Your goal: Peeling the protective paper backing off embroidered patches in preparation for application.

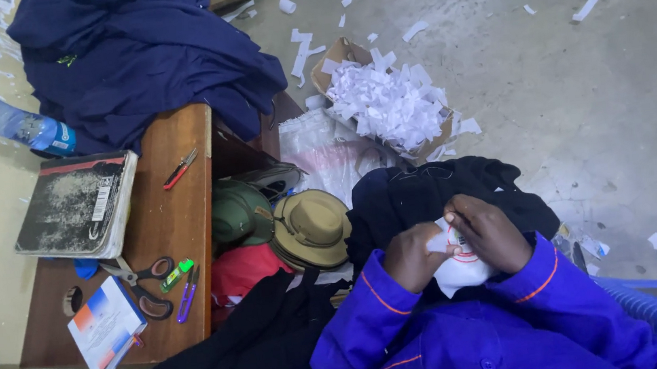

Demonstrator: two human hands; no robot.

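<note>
Both hands meet over the person's lap, the left hand and right hand pinching a white sticker sheet with a red-ringed label between closed fingers. A black garment lies beneath; scissors rest on the wooden surface.

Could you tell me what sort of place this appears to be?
Probably a garment or tailoring workshop: dark clothing is heaped about, scissors lie on a wooden bench, and a cardboard box holds white paper scraps on the concrete floor.
</note>
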